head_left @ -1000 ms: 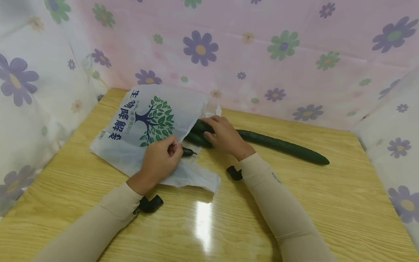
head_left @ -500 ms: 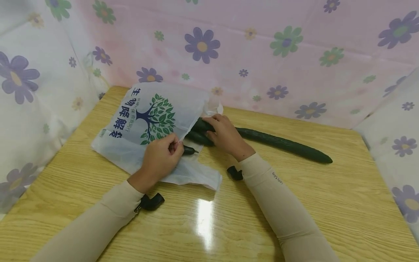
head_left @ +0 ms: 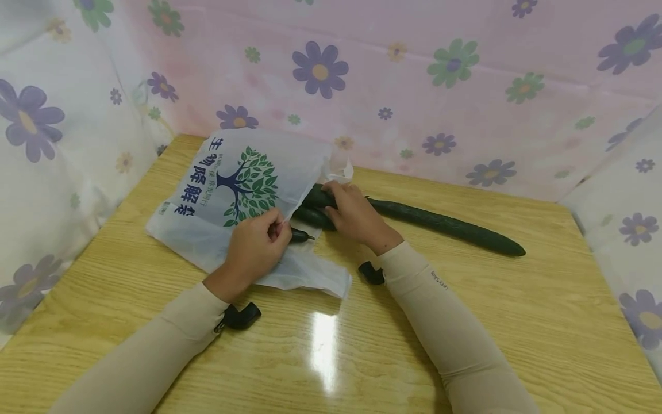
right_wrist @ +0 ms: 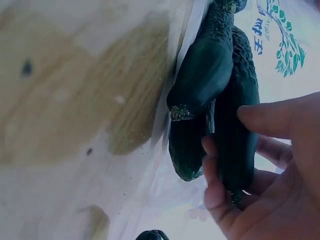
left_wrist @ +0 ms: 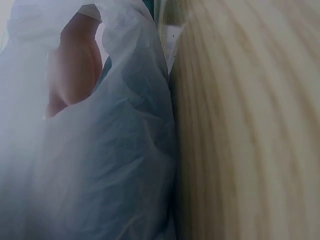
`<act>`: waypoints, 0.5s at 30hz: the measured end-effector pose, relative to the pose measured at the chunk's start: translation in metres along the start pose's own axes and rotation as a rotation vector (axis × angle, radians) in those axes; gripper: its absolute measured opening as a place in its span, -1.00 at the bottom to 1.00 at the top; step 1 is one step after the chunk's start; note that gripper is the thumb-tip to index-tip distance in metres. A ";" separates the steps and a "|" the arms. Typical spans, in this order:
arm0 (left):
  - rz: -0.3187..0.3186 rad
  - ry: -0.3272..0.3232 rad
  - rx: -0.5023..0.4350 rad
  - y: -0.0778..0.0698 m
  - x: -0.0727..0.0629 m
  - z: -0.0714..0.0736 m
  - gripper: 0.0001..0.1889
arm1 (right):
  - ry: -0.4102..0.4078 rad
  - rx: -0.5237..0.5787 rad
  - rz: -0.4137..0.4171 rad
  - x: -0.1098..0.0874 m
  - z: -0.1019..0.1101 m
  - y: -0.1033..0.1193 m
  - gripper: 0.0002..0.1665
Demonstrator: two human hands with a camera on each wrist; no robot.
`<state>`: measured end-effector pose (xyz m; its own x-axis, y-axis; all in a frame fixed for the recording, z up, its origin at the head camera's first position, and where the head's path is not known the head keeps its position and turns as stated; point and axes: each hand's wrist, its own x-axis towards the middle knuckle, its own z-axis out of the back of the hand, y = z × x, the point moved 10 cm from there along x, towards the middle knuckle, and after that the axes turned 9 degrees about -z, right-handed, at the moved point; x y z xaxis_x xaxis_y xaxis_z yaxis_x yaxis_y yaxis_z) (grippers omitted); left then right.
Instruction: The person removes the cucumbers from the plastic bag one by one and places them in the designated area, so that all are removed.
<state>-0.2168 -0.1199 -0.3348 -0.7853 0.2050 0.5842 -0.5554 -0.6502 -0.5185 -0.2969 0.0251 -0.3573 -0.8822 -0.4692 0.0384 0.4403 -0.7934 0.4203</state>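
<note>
A white plastic bag (head_left: 207, 230) printed with a green tree lies on its side on the table. My left hand (head_left: 256, 244) pinches the edge of its mouth between thumb and fingers. In that mouth several dark green cucumbers show their ends, one cucumber (head_left: 300, 236) just beside the left hand. My right hand (head_left: 357, 215) has thumb and fingers round a cucumber (right_wrist: 235, 125) there, with another cucumber (right_wrist: 205, 70) lying alongside it in the right wrist view. A long cucumber (head_left: 450, 227) rests on the table outside the bag, right of the right hand. Bag film fills much of the left wrist view.
The wooden table (head_left: 517, 322) stands between flowered cloth walls, with a pink flowered cloth (head_left: 383, 75) behind it. Black wrist mounts, such as the left one (head_left: 242, 316), sit under both sleeves close to the tabletop. A loose bag handle (head_left: 331, 282) spreads toward the front.
Both hands keep their hold on the bag edge and the cucumber, nearly still. The head view has shifted slightly; nothing else has visibly moved.
</note>
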 end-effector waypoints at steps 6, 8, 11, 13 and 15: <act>-0.004 -0.002 0.002 0.001 0.000 0.001 -0.76 | 0.153 0.092 -0.081 0.000 -0.016 -0.004 -0.36; -0.007 -0.001 0.003 0.001 0.000 0.001 -0.76 | 0.168 0.098 -0.094 0.000 -0.018 -0.005 -0.35; -0.005 0.002 0.007 0.002 0.000 0.000 -0.77 | 0.168 0.094 -0.113 0.000 -0.019 -0.007 -0.32; 0.001 0.008 0.009 0.003 0.000 0.000 -0.77 | 0.170 0.095 -0.129 0.000 -0.020 -0.009 -0.27; 0.007 0.015 0.010 0.003 0.001 -0.001 -0.77 | 0.178 0.107 -0.156 0.000 -0.022 -0.012 -0.20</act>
<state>-0.2197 -0.1207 -0.3369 -0.7932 0.2118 0.5710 -0.5473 -0.6592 -0.5157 -0.2987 0.0261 -0.3824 -0.8904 -0.4133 -0.1909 0.2729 -0.8201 0.5029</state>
